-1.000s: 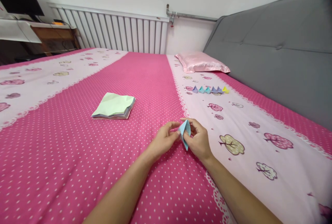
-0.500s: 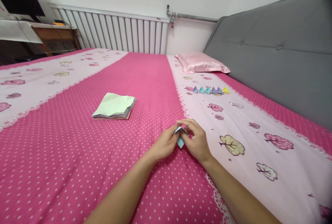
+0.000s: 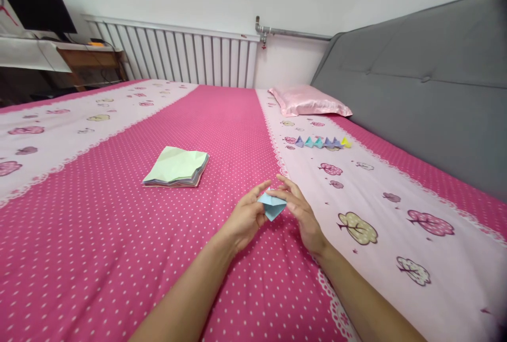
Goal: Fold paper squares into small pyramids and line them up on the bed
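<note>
Pale-green sheet (image 3: 178, 161) tops the paper stack (image 3: 184, 181), left of and beyond the left fingers, resting on the pink dotted bedspread (image 3: 227, 125). Stack edges are wavy, not squared up.

Left hand (image 3: 246, 221): fingers pinch the left corner of the light-blue folded paper (image 3: 272, 209). Paper sits between both hands, lower point toward the wearer; can't tell if it clears the bedspread.

Right hand (image 3: 303, 216): fingers stretched over the paper's upper edge and right corner, touching. Can't tell if they actually pinch.

Pink satin pillow (image 3: 311, 102): well beyond the right fingers. Nearer, but also beyond them and to the right: row of small folded paper pieces (image 3: 318, 143), purple, teal and yellow. Gray headboard (image 3: 420, 51) far right.

Risks, my read: uneven finger pressure could skew a crease; squeezing the corner could crumple it; loose right-side contact could let the layers spring open; soft bedding gives poor backing for pressing folds.
</note>
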The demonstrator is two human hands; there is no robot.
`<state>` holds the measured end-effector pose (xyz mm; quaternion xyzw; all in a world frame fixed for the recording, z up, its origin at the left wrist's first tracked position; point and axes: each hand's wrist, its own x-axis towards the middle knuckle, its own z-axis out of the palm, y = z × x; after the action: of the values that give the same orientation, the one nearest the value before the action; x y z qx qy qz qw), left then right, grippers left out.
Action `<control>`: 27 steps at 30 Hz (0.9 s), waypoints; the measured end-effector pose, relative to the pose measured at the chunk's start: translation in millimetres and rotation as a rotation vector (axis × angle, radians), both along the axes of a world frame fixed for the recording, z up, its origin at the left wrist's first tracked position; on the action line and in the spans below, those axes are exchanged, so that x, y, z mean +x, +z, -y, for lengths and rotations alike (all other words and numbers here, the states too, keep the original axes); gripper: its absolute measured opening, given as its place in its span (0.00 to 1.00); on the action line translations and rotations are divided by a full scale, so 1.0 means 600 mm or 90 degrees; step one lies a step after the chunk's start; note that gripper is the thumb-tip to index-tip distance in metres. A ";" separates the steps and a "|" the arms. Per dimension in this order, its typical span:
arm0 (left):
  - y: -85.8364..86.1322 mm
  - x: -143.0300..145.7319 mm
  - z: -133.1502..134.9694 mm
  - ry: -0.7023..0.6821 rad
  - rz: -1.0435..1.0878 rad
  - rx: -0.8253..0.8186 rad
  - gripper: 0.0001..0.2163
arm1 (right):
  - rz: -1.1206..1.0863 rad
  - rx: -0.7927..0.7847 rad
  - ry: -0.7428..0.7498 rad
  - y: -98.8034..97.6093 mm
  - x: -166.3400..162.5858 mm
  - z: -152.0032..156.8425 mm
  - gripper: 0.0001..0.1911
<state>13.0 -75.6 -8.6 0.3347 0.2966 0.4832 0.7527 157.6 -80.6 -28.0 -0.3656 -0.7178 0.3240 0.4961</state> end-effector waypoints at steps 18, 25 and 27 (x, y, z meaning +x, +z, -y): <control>-0.003 -0.009 0.000 -0.037 -0.077 0.136 0.20 | -0.068 -0.036 -0.112 -0.008 -0.013 -0.012 0.17; -0.014 -0.012 -0.003 -0.037 -0.239 0.201 0.24 | -0.068 -0.073 -0.083 -0.004 -0.006 -0.010 0.08; -0.017 -0.009 -0.004 -0.033 -0.250 0.204 0.25 | -0.083 -0.097 -0.094 -0.004 -0.006 -0.008 0.08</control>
<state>7.4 -73.2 -18.8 0.5446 0.3480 0.4303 0.6302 153.8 -75.9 -30.7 -0.4321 -0.6287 0.3633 0.5349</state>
